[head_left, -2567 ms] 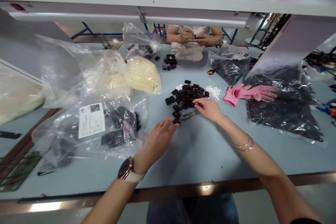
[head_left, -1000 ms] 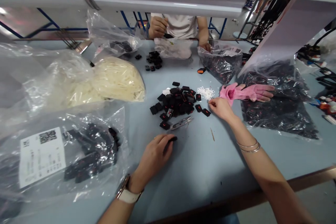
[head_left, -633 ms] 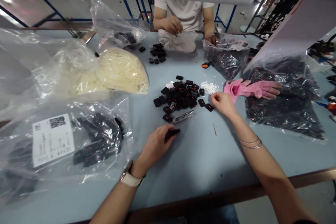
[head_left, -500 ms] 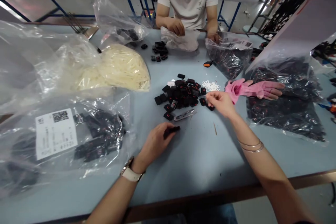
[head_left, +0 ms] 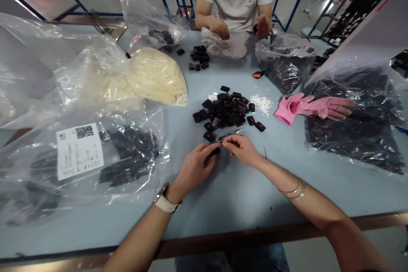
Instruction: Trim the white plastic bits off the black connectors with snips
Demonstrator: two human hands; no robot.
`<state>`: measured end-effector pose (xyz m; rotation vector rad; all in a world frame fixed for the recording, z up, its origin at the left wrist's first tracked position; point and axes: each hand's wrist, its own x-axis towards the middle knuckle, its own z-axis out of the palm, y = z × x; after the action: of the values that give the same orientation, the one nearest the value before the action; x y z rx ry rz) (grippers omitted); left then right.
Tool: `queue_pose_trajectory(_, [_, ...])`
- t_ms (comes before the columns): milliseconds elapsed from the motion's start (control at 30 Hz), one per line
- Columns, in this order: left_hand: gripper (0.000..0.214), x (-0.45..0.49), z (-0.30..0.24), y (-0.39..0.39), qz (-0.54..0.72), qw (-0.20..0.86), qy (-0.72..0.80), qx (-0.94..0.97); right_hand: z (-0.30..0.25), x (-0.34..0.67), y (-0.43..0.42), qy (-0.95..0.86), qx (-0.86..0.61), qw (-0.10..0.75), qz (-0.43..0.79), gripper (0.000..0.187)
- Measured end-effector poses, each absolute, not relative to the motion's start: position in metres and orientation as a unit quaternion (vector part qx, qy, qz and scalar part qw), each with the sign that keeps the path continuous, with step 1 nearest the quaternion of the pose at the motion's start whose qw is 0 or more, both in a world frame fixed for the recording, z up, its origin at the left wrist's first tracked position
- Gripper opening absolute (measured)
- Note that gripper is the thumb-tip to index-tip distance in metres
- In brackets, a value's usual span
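My left hand (head_left: pixel 195 166) is closed around a small black plastic part (head_left: pixel 214 153), held just above the blue table (head_left: pixel 242 191). My right hand (head_left: pixel 242 149) pinches at that part's tip; whatever its fingertips hold is too small to see. Both hands meet just below a pair of metal snips (head_left: pixel 228 135) lying on the table. Behind the snips sits a pile of black parts with red marks (head_left: pixel 227 110). A small heap of white pellets (head_left: pixel 262 103) lies to the right of that pile.
A pink glove (head_left: pixel 310 107) lies on a bag of black parts (head_left: pixel 353 131) at right. Clear bags with black parts (head_left: pixel 105 161) and cream strips (head_left: pixel 153 77) fill the left. Across the table a person's hands (head_left: pixel 223 29) work beside another bag (head_left: pixel 287 66).
My right hand came back from the white pellets to meet my left hand at the black part. My left hand lifted the part slightly toward the snips.
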<state>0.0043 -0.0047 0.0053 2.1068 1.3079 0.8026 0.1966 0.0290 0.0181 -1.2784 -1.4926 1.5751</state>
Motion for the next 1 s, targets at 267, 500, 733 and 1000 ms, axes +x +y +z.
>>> queue_pose_trajectory(267, [0.027,0.005,0.004,-0.003,0.363,0.48,0.492,0.629,0.013,0.189,0.019,-0.505,-0.436,0.35,0.658,0.025])
queue_pose_trajectory(500, [0.014,0.007,0.0,-0.002,0.405,0.497,0.48,0.599,0.013,0.184,0.014,-0.481,-0.398,0.366,0.69,0.027])
queue_pose_trajectory(733, [0.016,0.012,-0.008,-0.002,0.424,0.482,0.528,0.557,0.01,0.185,0.011,-0.561,-0.442,0.379,0.589,0.018])
queue_pose_trajectory(1000, [0.022,0.014,-0.012,-0.004,0.426,0.468,0.541,0.553,0.006,0.186,0.011,-0.62,-0.455,0.389,0.507,0.015])
